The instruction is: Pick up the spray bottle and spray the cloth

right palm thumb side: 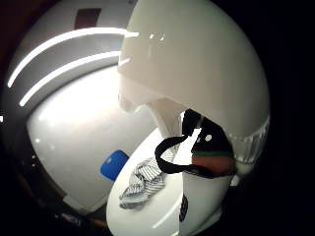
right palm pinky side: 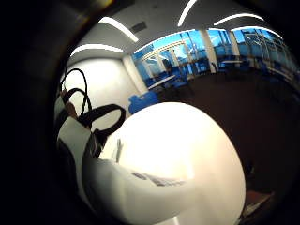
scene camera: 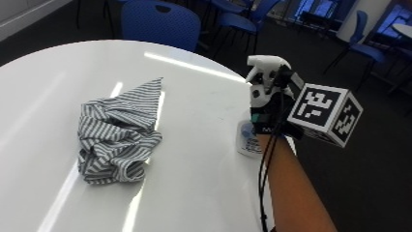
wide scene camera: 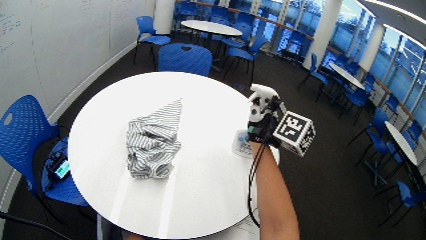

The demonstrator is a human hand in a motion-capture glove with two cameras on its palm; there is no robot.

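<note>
While my black-gloved right hand [scene camera: 273, 108] wraps its fingers round the neck of the white plastic spray bottle [scene camera: 252, 133], I list what shows. Item one: the bottle, upright near the edge of the round white table [scene camera: 193, 183]; I cannot tell whether its base touches the top. Its white trigger head [scene camera: 265, 65] sits above the glove, nozzle towards the cloth side. In the thumb-side palm view the bottle's white body [right palm thumb side: 197, 64] fills much of the picture, close to the palm. Item two: the grey-and-white striped cloth [scene camera: 119, 135], crumpled in a heap on the tabletop, one corner drawn out to a point, well apart from the bottle. Item three: a blue plastic chair [scene camera: 161, 21] beyond the table's far edge.
</note>
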